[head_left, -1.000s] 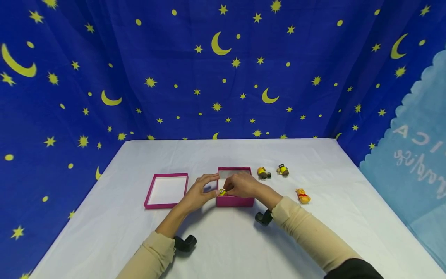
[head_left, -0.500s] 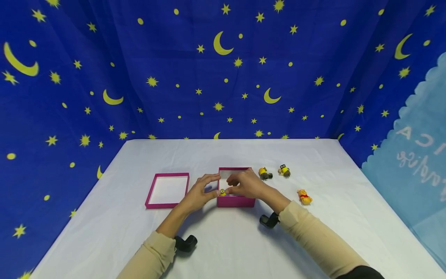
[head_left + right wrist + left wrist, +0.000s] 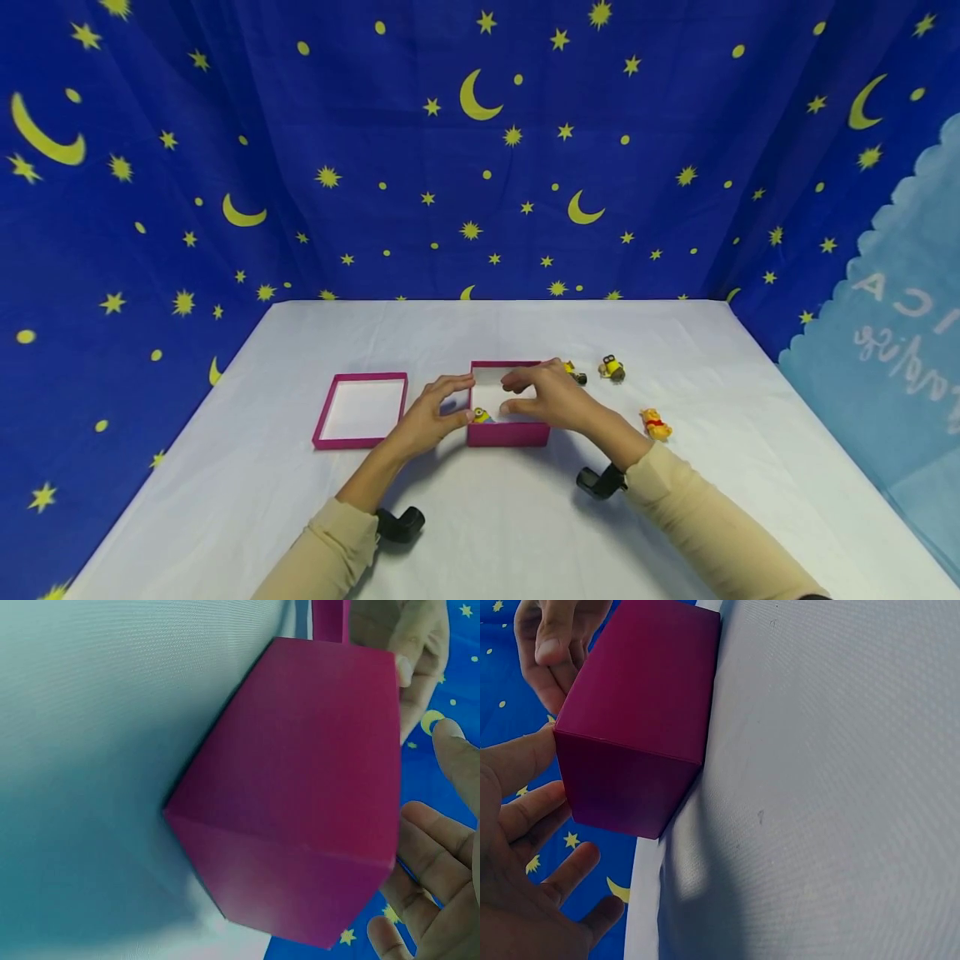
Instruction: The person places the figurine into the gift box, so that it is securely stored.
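Lying in the pink cardboard box (image 3: 508,434), one yellow plastic toy (image 3: 481,414) looks done, while two yellow-brown toys (image 3: 612,368) and an orange bear (image 3: 656,424) seem left outside, left hand (image 3: 429,418) spread against the box, right hand (image 3: 556,397) spread above.

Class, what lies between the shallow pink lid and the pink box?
The left hand lies between the lid and the box, over white tablecloth, as the head view shows.
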The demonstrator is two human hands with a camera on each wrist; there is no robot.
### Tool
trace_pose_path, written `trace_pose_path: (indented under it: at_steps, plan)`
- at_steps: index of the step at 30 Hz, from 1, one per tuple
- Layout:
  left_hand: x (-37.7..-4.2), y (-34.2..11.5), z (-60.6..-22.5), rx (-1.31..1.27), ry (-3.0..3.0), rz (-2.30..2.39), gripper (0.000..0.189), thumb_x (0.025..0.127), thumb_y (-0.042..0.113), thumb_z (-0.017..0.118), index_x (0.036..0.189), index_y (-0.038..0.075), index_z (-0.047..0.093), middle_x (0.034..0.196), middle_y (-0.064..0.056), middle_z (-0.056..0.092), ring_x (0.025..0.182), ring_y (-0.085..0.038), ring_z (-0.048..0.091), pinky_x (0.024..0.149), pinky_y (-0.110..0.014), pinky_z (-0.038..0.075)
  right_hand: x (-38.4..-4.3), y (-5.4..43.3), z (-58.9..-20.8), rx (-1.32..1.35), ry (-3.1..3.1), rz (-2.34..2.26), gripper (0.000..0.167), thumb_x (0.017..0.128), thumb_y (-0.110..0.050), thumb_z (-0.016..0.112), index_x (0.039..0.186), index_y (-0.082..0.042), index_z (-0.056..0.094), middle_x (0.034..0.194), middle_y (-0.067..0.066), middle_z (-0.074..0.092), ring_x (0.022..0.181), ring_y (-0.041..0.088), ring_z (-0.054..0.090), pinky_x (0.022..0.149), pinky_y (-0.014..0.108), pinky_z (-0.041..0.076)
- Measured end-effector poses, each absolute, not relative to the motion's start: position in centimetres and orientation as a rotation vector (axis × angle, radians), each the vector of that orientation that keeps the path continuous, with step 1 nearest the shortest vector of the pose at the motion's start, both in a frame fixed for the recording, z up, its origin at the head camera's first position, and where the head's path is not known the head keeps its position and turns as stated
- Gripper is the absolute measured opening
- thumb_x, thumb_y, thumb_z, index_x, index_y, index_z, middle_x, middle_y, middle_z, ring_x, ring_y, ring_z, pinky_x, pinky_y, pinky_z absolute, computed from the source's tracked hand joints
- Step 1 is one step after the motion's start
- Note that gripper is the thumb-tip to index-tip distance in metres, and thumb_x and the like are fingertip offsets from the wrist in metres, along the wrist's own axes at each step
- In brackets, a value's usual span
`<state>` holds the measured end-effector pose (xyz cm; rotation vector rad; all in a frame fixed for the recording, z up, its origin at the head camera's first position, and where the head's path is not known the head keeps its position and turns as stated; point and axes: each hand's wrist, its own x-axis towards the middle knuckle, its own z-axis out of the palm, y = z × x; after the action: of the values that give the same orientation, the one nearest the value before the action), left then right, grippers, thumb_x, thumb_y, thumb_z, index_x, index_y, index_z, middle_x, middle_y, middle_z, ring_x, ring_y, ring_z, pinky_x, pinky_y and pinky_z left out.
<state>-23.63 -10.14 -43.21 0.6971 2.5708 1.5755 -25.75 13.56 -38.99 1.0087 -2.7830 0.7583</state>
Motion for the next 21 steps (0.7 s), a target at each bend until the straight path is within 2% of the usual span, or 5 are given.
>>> trace_pose_path:
  at_steps: [6, 16, 21]
  plan:
    - [-23.6, -10.1, -43.3, 0.688, 2.552, 1.598, 0.051, 0.086, 0.015, 0.067, 0.134, 0.006, 0.052, 0.144, -0.006, 0.046, 0.137, -0.032, 0.029, 0.111, -0.059, 0.022, -25.1, 14.9, -38.7, 0.963, -2.746, 0.799, 0.036, 0.077, -0.029, 0.077, 0.108, -0.011, 0.069, 0.101, 0.003, 0.074, 0.091, 0.014, 0.067, 0.092, 0.043, 0.037]
    - [-23.4, -10.1, -43.1, 0.737, 2.569, 1.58, 0.051, 0.086, 0.014, 0.067, 0.134, 0.004, 0.051, 0.143, -0.008, 0.046, 0.137, -0.035, 0.03, 0.111, -0.06, 0.021, -24.1, 17.5, -38.6, 0.899, -2.699, 0.817, 0.038, 0.077, -0.03, 0.076, 0.11, -0.012, 0.068, 0.104, 0.003, 0.073, 0.093, 0.017, 0.066, 0.088, 0.04, 0.038]
    - [-23.4, -10.2, -43.1, 0.776, 2.572, 1.607, 0.05, 0.085, 0.012, 0.068, 0.132, 0.002, 0.052, 0.142, -0.011, 0.047, 0.137, -0.035, 0.031, 0.111, -0.057, 0.019, -23.8, 19.0, -38.5, 0.874, -2.678, 0.835, 0.039, 0.078, -0.026, 0.076, 0.112, -0.009, 0.068, 0.107, 0.006, 0.071, 0.095, 0.022, 0.067, 0.088, 0.044, 0.046]
